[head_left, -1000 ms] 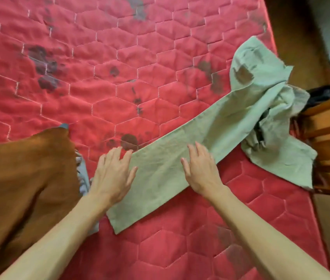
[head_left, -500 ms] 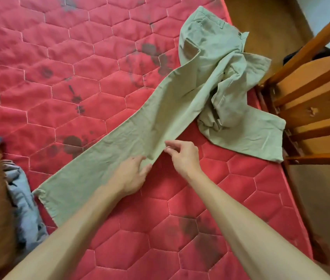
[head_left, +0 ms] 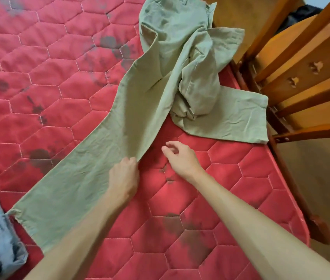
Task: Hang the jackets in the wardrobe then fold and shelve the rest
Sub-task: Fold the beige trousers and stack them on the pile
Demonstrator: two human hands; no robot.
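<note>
Wrinkled green trousers (head_left: pixel 139 118) run from 12 to 8 o'clock across the red hexagon-quilted mattress (head_left: pixel 39 77). The left hand (head_left: pixel 123 176) pinches one leg's edge; the right hand (head_left: pixel 180 158) hovers loosely curled, holding nothing

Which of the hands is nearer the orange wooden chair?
Right. The right hand is over the red quilted mattress, closer to the wooden chair; the left hand grips the pale green trousers farther left.
</note>
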